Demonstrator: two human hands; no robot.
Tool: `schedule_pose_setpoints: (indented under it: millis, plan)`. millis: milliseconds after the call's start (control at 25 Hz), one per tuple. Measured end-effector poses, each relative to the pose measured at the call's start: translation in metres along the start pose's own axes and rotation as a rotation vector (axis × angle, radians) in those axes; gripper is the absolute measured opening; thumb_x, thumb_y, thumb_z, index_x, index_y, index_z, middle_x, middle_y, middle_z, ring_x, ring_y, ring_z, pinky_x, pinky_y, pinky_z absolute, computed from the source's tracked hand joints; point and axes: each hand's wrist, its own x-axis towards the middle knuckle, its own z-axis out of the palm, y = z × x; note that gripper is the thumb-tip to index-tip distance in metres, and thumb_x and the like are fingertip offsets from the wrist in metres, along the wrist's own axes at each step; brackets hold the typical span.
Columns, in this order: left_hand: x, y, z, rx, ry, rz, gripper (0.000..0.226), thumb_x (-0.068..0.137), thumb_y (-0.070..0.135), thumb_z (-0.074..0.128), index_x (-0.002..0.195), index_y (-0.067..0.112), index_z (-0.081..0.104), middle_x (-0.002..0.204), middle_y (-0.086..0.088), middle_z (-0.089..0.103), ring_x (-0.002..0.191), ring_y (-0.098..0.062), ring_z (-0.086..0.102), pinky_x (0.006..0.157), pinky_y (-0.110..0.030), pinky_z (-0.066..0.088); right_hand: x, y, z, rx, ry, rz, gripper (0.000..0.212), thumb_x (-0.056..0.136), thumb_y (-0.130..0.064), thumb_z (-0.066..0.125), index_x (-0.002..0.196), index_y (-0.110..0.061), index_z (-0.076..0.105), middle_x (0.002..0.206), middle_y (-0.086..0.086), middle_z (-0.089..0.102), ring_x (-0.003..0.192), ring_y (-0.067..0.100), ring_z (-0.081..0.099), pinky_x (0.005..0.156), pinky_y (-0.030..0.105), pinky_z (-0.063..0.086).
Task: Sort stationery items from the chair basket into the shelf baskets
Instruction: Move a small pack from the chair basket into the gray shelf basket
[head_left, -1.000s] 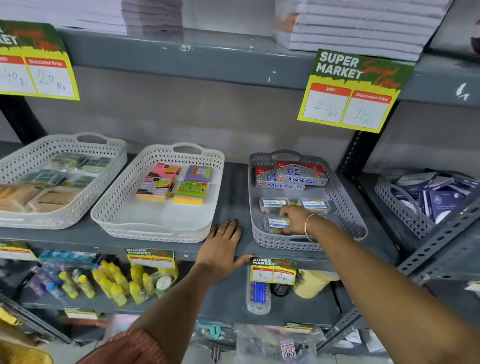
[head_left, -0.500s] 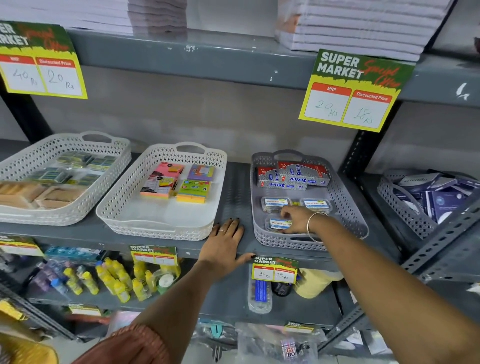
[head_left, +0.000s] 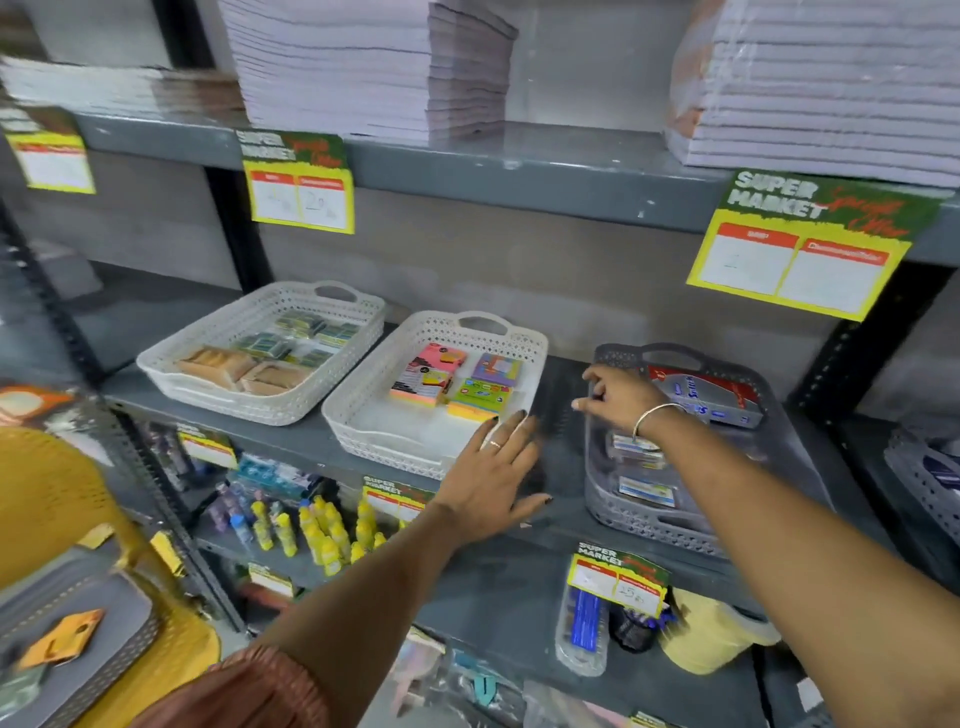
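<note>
A grey shelf basket (head_left: 649, 525) holds red and silver staple boxes (head_left: 706, 400) and small clear packs (head_left: 647, 491). My right hand (head_left: 608, 395) hovers over its far left rim, fingers apart, with nothing in it. My left hand (head_left: 493, 478) lies flat and open on the shelf between that basket and the middle white basket (head_left: 363, 436), which holds coloured sticky-note pads (head_left: 452, 384). Another white basket (head_left: 208, 395) further left holds brown and green packs. At the lower left, a yellow chair (head_left: 52, 493) carries a grey basket (head_left: 104, 639) with an orange item (head_left: 62, 636).
Stacks of notebooks (head_left: 363, 67) fill the upper shelf, with yellow price tags (head_left: 800, 249) hanging from its edge. The lower shelf holds yellow bottles (head_left: 327, 535), a blue pen pack (head_left: 584, 618) and a yellow roll (head_left: 711, 639). Another grey basket (head_left: 924, 478) sits at the far right.
My right hand has left the small packs and risen to the grey basket's far left rim. The view has swung left, bringing in the chair. My left hand stays on the shelf.
</note>
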Motion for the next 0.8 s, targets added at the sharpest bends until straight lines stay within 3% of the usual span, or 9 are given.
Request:
schedule_pose_setpoints:
  millis: [200,320,600,800]
  plan:
    - [-0.048,-0.098,-0.021,0.04,0.054,-0.257,0.077,0.087,0.062,0.029,0.139,0.006,0.04,0.149,-0.014,0.033,0.137,-0.031,0.028,0.11,-0.047,0.014,0.028,-0.097,0.017,-0.024,0.066,-0.173,0.057,0.085,-0.027,0.065,0.134,-0.008,0.043,0.136,0.017,0.049,0.125,0.033,0.047,0.104,0.037,0.04]
    - [-0.107,-0.174,-0.023,0.075,0.034,-0.385,0.079,0.086,0.064,0.028,0.139,0.006,0.039,0.149,-0.014,0.033,0.137,-0.03,0.027,0.109,-0.047,0.013,0.046,-0.173,0.042,-0.079,0.083,-0.296,0.064,0.085,-0.027,0.065,0.139,-0.008,0.037,0.146,0.015,0.039,0.135,0.031,0.034,0.114,0.037,0.03]
    - [-0.27,-0.345,-0.012,0.075,-0.037,-0.659,0.079,0.084,0.062,0.03,0.131,0.002,0.049,0.144,-0.016,0.04,0.133,-0.034,0.034,0.105,-0.053,0.031,0.076,-0.392,0.145,-0.108,0.019,-0.483,0.062,0.086,-0.032,0.061,0.138,-0.009,0.036,0.142,0.014,0.04,0.133,0.03,0.034,0.11,0.037,0.033]
    - [-0.366,-0.403,0.015,0.045,-0.109,-0.818,0.078,0.084,0.062,0.029,0.129,0.002,0.052,0.144,-0.018,0.04,0.134,-0.035,0.034,0.107,-0.053,0.025,0.082,-0.51,0.228,-0.095,-0.001,-0.695,0.055,0.085,-0.025,0.062,0.134,-0.007,0.042,0.136,0.013,0.047,0.129,0.031,0.039,0.109,0.038,0.032]
